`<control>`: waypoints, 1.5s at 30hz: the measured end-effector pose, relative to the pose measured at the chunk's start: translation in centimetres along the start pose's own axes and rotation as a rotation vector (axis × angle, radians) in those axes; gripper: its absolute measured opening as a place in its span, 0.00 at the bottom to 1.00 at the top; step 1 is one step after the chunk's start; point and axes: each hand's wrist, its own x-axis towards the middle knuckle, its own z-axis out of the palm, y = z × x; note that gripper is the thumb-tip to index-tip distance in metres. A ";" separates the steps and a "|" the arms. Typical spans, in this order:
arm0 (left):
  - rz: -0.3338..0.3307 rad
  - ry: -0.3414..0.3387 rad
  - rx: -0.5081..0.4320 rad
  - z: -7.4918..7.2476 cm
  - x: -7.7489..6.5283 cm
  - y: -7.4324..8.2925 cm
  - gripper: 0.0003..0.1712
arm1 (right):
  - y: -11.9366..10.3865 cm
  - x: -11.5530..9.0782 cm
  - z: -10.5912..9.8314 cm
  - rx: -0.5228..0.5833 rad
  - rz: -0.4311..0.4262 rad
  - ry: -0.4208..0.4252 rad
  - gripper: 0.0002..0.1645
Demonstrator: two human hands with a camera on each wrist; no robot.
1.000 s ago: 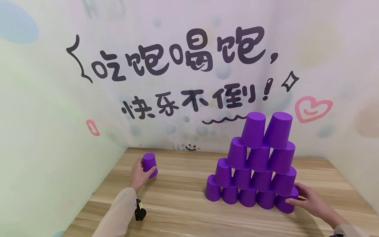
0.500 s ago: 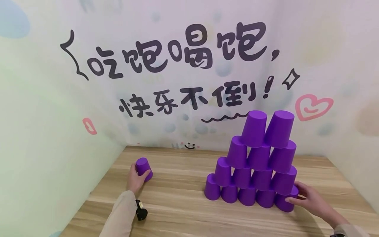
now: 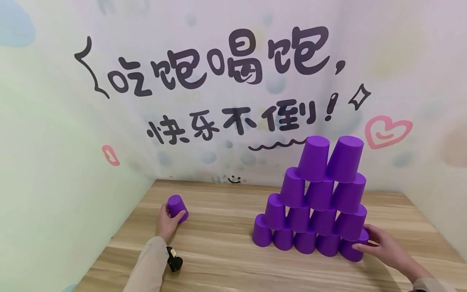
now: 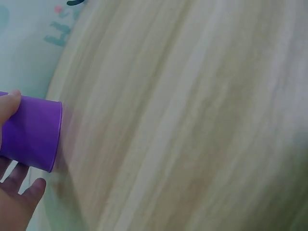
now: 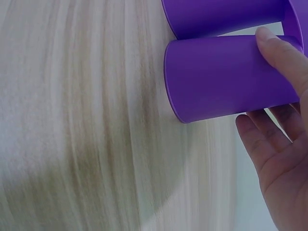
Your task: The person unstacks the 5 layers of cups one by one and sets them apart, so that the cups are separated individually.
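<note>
In the left hand [image 3: 168, 224], grips a smooth purple, tapered, upturned lone cup [image 3: 177, 208]; in the right hand [image 3: 389, 249], clasps the matching corner cup [image 3: 351, 250] of a four-tier stack [image 3: 319, 195].

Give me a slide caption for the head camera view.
Left hand grips a lone purple cup; right hand holds the bottom-right cup of a four-row stack.
</note>
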 end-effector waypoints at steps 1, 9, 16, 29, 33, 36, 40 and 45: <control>0.002 -0.007 -0.003 -0.1 0.1 0.0 0.41 | 0.0 0.0 0.0 -0.005 0.006 -0.001 0.27; 0.006 -0.084 0.083 -1.6 0.3 2.0 0.49 | -0.2 0.2 0.0 -0.026 0.000 -0.007 0.25; 0.089 -0.120 0.235 -2.8 0.2 6.9 0.49 | -0.1 0.1 -0.1 -0.010 -0.012 0.000 0.26; 0.291 -0.315 0.113 0.7 -2.5 18.4 0.48 | -0.3 0.1 -0.1 -0.010 0.031 -0.002 0.27; 0.336 -0.380 0.079 2.9 -3.2 21.1 0.44 | -0.2 0.1 -0.2 0.005 -0.009 -0.004 0.26; 0.378 -0.408 0.066 4.6 -3.5 22.8 0.42 | 0.0 0.0 -0.2 0.003 -0.019 0.001 0.28; 0.433 -0.442 0.025 6.3 -3.6 25.5 0.40 | 0.0 0.0 -0.1 0.001 -0.014 0.002 0.29; 0.529 -0.520 -0.032 7.9 -4.0 29.4 0.40 | -0.2 0.1 -0.2 0.022 -0.017 -0.009 0.28</control>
